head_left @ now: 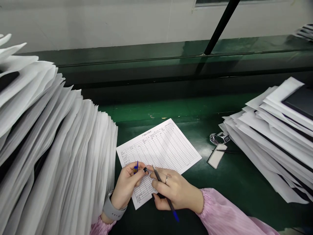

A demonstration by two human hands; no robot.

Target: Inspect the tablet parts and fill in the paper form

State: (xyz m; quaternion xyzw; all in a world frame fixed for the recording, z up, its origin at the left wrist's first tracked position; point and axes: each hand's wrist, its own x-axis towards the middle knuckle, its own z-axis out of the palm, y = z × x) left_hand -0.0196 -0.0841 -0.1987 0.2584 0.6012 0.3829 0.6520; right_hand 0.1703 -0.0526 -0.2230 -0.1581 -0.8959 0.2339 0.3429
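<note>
A printed form with a grid of rows (pixel 161 143) lies at a slant on the dark green table. Over its lower left part is my left hand (pixel 129 182), its fingers pinched on a small blue and yellow item (pixel 136 169) too small to make out. My right hand (pixel 171 189) has a dark pen with a blue end (pixel 168 201) between its fingers; the metal tip points up and left. The fingertips of both hands nearly meet above the paper.
Tall stacks of white sheets with dark layers rise at the left (pixel 70 156) and right (pixel 274 140). Near the right stack lie a shiny metallic object (pixel 220 138), a small white block (pixel 217 156) and thin dark tweezers-like tips (pixel 228 151). A black post (pixel 220 27) stands behind.
</note>
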